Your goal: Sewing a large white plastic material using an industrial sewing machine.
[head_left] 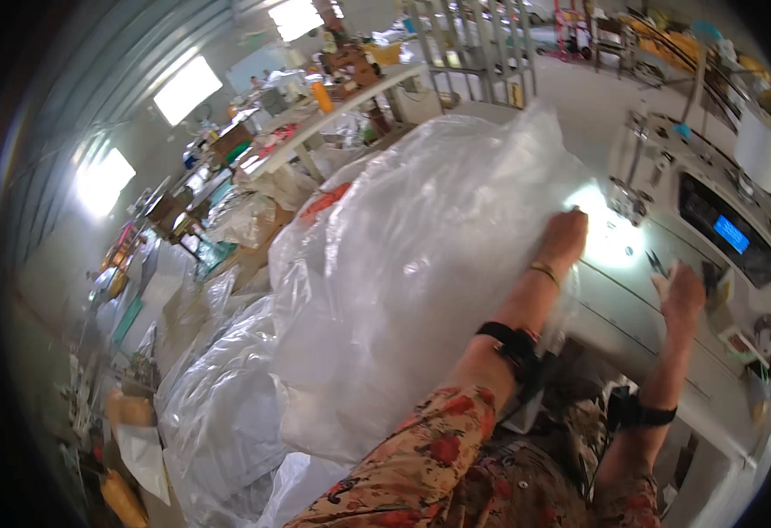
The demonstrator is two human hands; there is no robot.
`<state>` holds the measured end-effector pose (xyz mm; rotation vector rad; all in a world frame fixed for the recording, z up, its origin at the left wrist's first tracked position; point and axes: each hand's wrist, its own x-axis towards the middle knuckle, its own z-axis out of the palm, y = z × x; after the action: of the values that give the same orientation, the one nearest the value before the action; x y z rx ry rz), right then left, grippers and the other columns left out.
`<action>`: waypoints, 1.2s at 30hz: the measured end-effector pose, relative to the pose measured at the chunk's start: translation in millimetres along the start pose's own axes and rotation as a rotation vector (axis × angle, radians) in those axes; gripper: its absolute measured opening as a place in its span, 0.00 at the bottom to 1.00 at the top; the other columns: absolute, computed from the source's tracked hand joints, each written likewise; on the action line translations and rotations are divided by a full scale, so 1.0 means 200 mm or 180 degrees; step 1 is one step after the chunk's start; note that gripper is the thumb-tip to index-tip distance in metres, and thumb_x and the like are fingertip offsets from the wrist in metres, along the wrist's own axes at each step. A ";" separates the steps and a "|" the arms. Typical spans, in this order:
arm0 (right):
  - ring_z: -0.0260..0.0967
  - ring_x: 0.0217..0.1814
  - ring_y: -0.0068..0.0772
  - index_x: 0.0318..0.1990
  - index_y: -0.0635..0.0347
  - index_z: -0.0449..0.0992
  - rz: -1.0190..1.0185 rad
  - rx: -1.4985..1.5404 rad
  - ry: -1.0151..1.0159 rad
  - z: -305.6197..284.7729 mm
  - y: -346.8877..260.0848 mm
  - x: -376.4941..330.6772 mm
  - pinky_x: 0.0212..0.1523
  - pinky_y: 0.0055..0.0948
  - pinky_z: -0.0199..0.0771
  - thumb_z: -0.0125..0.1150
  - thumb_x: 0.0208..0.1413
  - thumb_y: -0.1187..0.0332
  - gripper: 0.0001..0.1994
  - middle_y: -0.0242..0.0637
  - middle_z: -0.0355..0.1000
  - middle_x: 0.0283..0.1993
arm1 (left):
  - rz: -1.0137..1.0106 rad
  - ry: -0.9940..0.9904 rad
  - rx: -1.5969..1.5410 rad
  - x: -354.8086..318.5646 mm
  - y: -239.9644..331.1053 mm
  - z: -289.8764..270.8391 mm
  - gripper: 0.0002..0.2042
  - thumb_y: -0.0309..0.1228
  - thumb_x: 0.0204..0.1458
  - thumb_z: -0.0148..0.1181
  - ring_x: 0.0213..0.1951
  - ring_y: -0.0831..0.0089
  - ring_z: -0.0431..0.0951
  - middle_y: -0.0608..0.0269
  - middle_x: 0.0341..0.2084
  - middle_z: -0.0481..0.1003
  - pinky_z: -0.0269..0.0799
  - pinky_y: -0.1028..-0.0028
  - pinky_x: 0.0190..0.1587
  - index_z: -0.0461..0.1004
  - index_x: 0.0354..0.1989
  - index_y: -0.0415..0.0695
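A big sheet of translucent white plastic [421, 238] billows across the middle, running up to the bed of a sewing machine [667, 189] on the right. My left hand [566, 236] is closed on the sheet's right edge, close to the needle area, where lamp glare washes out detail. In my right hand [683, 290] is a pair of small thread snips [657, 262], with the dark tips pointing toward the lit spot. That hand hovers over the pale machine table [623, 308], below the machine's control panel [729, 231] with its lit blue screen.
More crumpled clear plastic [218, 422] hangs and lies at the lower left. Behind, a long bench [333, 119] carries clutter and an orange bottle [320, 97]. A metal rack [473, 53] stands at the back. A white thread cone [762, 145] rises at the far right.
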<state>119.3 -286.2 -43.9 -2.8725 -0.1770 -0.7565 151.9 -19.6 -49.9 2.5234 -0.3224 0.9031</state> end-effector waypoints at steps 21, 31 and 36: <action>0.75 0.31 0.48 0.42 0.65 0.72 -0.0618 0.0803 -0.0406 -0.04 -0.51 -0.02 0.32 0.40 0.74 0.54 0.57 0.66 0.11 0.55 0.72 0.35 | -0.0394 -0.0336 -0.0326 -0.15 0.11 -0.26 0.12 0.27 0.48 0.52 0.39 0.53 0.76 0.50 0.36 0.76 0.70 0.60 0.45 0.78 0.40 0.41; 0.77 0.31 0.41 0.28 0.63 0.78 -0.0971 -0.0063 -0.0683 -0.07 -0.54 0.06 0.32 0.35 0.77 0.55 0.49 0.74 0.05 0.47 0.76 0.29 | -0.0416 -0.0441 -0.0461 -0.16 0.15 -0.28 0.11 0.27 0.48 0.53 0.41 0.56 0.75 0.52 0.36 0.77 0.70 0.62 0.46 0.78 0.38 0.41; 0.77 0.34 0.41 0.28 0.57 0.79 -0.1280 -0.0085 -0.0677 -0.07 -0.50 -0.03 0.34 0.38 0.76 0.51 0.51 0.73 0.08 0.43 0.76 0.29 | -0.0297 -0.0321 -0.0113 -0.17 0.11 -0.27 0.08 0.28 0.49 0.53 0.40 0.56 0.75 0.53 0.34 0.77 0.70 0.61 0.45 0.77 0.35 0.41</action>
<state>92.8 -191.3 -22.4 -2.9732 -0.7950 -0.5075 89.2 -10.4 -28.6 2.5335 -0.2474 0.7302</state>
